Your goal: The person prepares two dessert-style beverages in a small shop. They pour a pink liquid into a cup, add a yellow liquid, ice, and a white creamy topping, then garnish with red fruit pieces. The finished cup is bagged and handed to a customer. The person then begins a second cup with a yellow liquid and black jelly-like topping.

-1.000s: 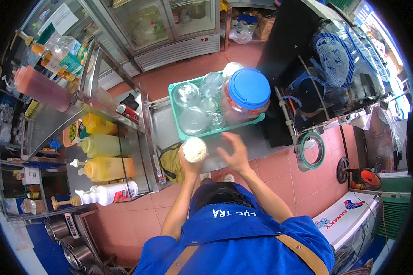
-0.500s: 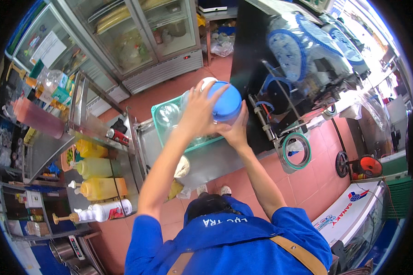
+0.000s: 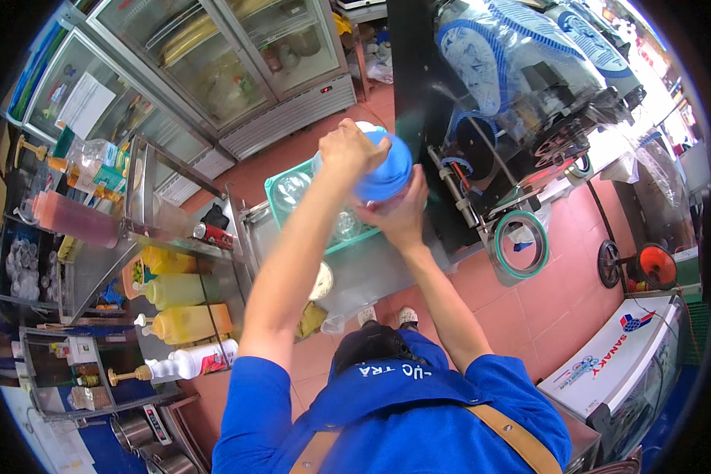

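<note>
A round container with a blue lid point(image 3: 390, 175) is held up in front of me, and its body is mostly hidden under the lid and my fingers. My left hand point(image 3: 351, 150) is closed at the lid's left edge, thumb reaching onto its top. From the lower right, my right hand point(image 3: 403, 212) wraps round the container's side. Below it stands a teal-rimmed basket point(image 3: 275, 212) with clear plastic domes or cups point(image 3: 292, 188) inside. Something white and round point(image 3: 365, 126) shows just past the lid.
Right of my hands is a dark machine with a teal-rimmed ring point(image 3: 521, 243). Pump and squeeze bottles point(image 3: 189, 322) line the left shelf, beside a red can point(image 3: 212, 234). A pale round tub point(image 3: 321, 281) lies near the counter's front edge. Glass-door fridges point(image 3: 288, 103) stand beyond.
My left hand has gone from spread fingers over the lid to a closed grip at its edge. My right hand stays on the container. The whole view has shifted slightly.
</note>
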Available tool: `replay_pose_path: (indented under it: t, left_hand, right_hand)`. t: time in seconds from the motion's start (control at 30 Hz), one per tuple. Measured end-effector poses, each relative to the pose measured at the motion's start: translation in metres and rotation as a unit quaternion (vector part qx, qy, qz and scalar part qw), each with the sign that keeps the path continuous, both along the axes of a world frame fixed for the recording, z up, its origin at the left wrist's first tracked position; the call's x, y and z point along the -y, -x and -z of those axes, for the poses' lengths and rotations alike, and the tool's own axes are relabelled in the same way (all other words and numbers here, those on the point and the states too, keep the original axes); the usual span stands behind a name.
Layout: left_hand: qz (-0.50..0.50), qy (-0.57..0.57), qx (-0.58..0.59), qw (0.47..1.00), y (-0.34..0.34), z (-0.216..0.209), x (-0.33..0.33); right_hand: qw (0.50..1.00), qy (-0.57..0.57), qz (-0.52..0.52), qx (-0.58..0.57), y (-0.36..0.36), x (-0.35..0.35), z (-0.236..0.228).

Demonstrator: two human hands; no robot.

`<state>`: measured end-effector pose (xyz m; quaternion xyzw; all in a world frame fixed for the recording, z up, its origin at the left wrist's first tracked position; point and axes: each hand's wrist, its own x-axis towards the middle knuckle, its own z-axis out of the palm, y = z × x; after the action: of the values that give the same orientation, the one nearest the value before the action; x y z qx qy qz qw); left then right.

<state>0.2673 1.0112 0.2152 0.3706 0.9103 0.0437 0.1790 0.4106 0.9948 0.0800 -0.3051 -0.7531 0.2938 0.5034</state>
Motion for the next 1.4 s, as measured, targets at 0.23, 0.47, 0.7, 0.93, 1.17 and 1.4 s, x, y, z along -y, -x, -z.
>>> replay_pose_path:
  t: [0.23,0.47,0.7,0.93,1.17,1.4]
  left_hand:
    - [0.403,-0.018,-0.164,0.9,0.013,0.001,0.024]
    - [0.064,0.021,-0.049,0.997,-0.015,-0.019,0.015]
    - [0.082,0.019,-0.08,0.993,0.058,-0.016,0.105]
    - [0.104,0.049,-0.206,0.972,0.051,0.114,0.176]
    - [0.102,-0.152,-0.206,0.961,0.044,0.087,0.203]
    - [-0.144,-0.426,-0.012,0.893,0.004,0.11,0.312]
  right_hand:
    - [0.999,0.032,-0.004,0.019,0.001,-0.007,0.007]
    - [1.0,-0.022,0.003,0.009,0.0,-0.005,0.001]
    - [0.998,-0.013,-0.015,0.058,-0.012,-0.016,0.014]
    - [0.928,-0.228,-0.115,0.271,0.005,-0.056,-0.101]
    - [0.706,-0.412,-0.144,0.558,0.067,-0.113,-0.099]
    - [0.689,-0.194,-0.221,0.662,0.028,-0.09,-0.114]
